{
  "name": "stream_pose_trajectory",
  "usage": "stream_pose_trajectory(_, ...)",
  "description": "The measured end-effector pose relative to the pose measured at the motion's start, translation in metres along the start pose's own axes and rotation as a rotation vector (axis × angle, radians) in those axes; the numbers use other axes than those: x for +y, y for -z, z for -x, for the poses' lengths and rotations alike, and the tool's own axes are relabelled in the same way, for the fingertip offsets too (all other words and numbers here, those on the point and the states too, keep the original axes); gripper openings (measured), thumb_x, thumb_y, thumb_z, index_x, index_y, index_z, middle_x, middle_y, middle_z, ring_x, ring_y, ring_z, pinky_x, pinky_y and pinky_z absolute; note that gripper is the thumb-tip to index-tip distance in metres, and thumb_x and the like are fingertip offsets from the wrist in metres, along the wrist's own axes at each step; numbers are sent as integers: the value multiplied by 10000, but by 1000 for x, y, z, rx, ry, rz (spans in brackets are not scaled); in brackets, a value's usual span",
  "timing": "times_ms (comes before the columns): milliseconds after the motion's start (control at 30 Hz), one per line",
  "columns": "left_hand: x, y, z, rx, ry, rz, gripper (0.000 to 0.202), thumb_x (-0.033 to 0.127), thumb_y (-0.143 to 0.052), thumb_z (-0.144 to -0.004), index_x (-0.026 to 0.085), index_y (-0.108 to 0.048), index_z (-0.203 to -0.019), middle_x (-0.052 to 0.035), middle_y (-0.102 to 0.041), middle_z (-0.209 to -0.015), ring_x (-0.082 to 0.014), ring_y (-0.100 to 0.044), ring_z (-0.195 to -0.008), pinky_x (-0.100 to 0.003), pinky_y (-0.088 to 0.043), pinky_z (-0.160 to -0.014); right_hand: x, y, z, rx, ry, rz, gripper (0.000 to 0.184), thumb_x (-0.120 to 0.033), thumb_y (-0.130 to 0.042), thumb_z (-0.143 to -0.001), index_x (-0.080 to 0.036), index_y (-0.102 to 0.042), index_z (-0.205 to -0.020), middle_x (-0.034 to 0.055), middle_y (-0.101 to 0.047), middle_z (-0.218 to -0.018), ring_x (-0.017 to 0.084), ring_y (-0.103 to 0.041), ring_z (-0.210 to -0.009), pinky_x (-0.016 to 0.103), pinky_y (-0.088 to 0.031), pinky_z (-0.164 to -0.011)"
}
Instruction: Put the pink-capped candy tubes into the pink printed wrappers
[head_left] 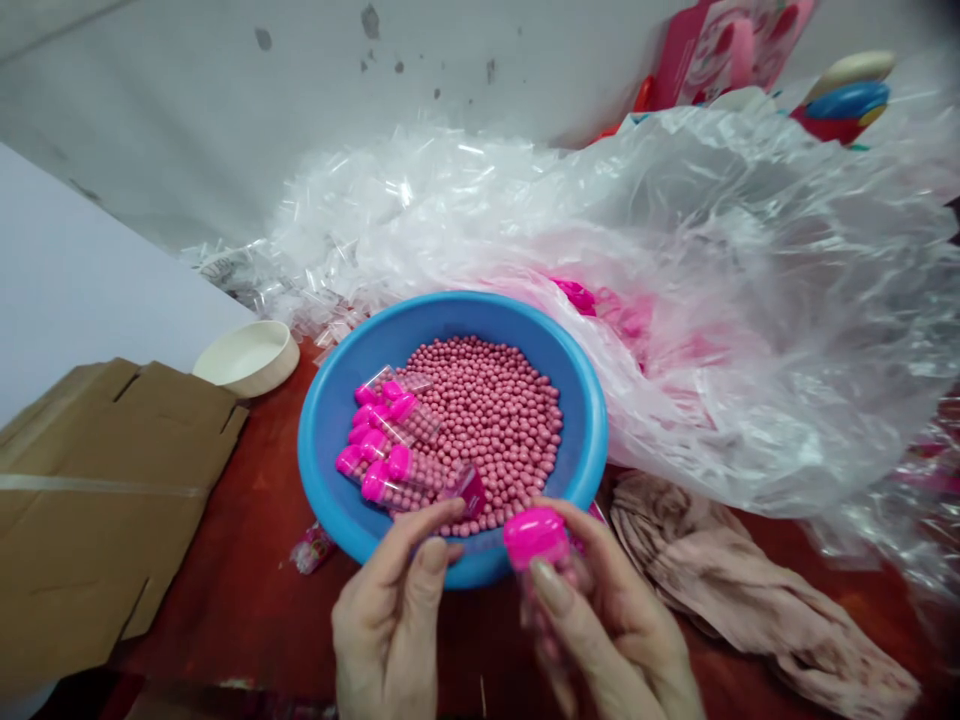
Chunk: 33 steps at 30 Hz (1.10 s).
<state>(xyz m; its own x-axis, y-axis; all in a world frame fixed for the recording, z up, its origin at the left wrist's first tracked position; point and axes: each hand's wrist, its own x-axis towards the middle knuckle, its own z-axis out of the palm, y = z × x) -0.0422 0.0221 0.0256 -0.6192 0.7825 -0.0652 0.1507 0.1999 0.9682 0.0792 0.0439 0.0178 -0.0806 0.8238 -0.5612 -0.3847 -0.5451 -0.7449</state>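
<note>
The right hand (611,610) is gripping a clear plastic tube (547,610) topped by a bright pink cap (534,535), with its fingers (592,545) curling around the body and its thumb (553,590) lying along the front. The tube is standing roughly upright just over the near rim of a blue plastic basin (450,305), and this low hold seems sound, since it is leaving the cap uncovered and steadying the tube against tipping. The left hand (390,630) is half closed at the rim, its fingers (431,525) curving inward, but I cannot tell whether they are pinching anything; a small magenta-capped piece (469,490) is lying just beyond them. Inside the basin, pink round beads (487,430) are heaped in the middle, and filled pink-capped tubes (382,440) are lying along their left side. The basin is sitting toward the far side of a red table (225,620), and the hands are working in the strip between it and the near edge. A flattened cardboard box (97,510) is hemming that strip on the left, a crumpled beige cloth (750,580) is bounding it on the right, and a large clear plastic bag (712,300) is pressing against the basin's far right rim.
</note>
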Motion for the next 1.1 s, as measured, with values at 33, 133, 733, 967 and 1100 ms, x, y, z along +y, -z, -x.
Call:
stream_pose_trajectory(33, 0, 3, -9, 6, -93, -95, 154, 351, -667, -839, 284, -770, -932, 2, -782, -960, -187, -714, -853, -237, -539, -774, -4, 4, -7, 14, 127, 118, 461, -515, -738, -734, -301, -622, -1126, -63, -570, -674, 52, -510, -490, 132, -418, -443)
stream_pose_trajectory(133, 1, 7, -37, -127, -411, -425, 193, 243, -688, -819, 175, -736, -993, -95, -753, -1056, -262, -677, -982, -382, -528, -897, -22, 10, -32, 49, 679, 624, 393, -441, -568, -895, -264, -562, -1246, -7, -655, -767, 142, -618, -618, 249, -526, -580)
stream_pose_trajectory(733, -52, 21, -97, -410, -895, -888, 378, 122, -419, -915, 152, -474, -1288, -191, -545, -1368, -320, -448, -1315, -519, -400, -1048, -32, -7, -125, -327, 1155, 1677, 312, -163, -459, -932, -112, -570, -1219, 189, -630, -1140, 334, -540, -1124, 502, -443, -927)
stream_pose_trajectory(967, -44, 18, -90, -408, -839, -820, 407, 107, -371, -922, 151, -451, -1318, -206, -553, -1351, -297, -466, -1311, -531, -379, -1068, -23, -28, -123, -589, 1147, 1636, 338, -278, -596, -926, -192, -558, -1251, 89, -578, -1302, 243, -607, -1105, 468, -518, -900)
stream_pose_trajectory(1100, -47, 19, -91, -413, -769, -729, 383, 128, -394, -916, 151, -500, -1283, -204, -553, -1356, -310, -458, -1315, -541, -363, -1077, -25, -40, -131, -687, 1042, 1620, 324, -312, -601, -923, -184, -575, -1220, 81, -607, -1248, 225, -635, -1036, 444, -540, -855)
